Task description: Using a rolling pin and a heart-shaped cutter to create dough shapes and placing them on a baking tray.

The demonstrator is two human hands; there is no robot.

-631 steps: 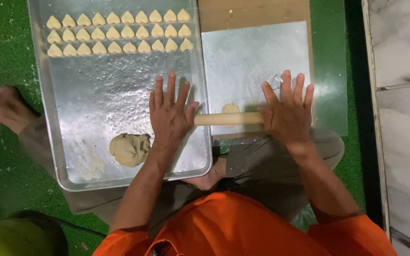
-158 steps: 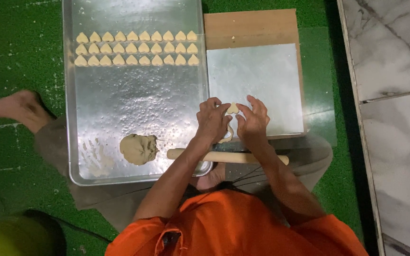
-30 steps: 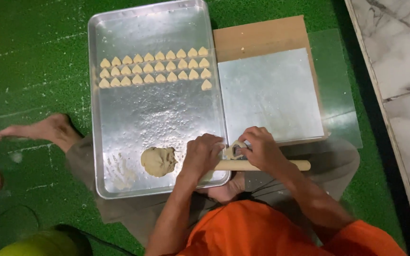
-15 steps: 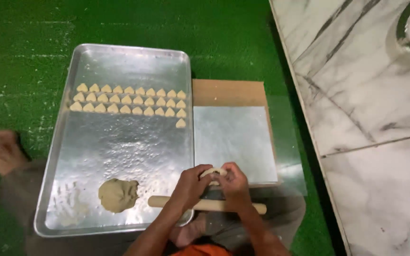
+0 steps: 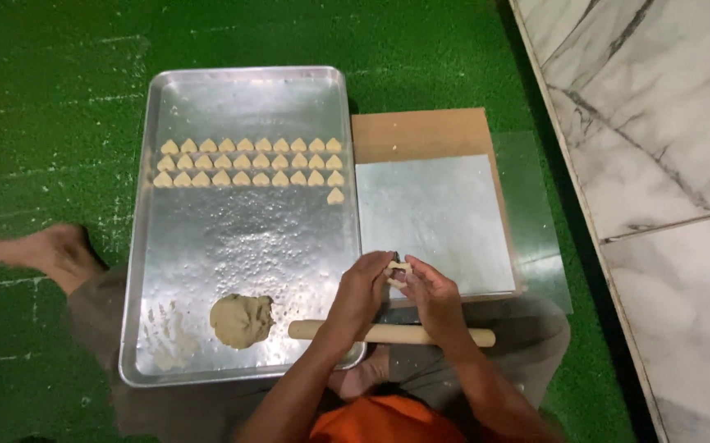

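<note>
Barely visible between both hands' fingers (image 5: 388, 267): dough piece (image 5: 398, 267) (shape unclear).

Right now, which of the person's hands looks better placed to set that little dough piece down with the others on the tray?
Probably the left hand: it lies on the metal tray side of the small dough piece, nearer the heart-shaped pieces. The right hand lies over the foil-covered board, farther away.

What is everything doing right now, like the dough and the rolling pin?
Left hand: pinching a small dough piece.
Right hand: pinching the same piece.
Rolling pin: lying flat, untouched.
Dough lump: unrolled, on the tray.
Heart-shaped pieces: lined up in rows.
</note>
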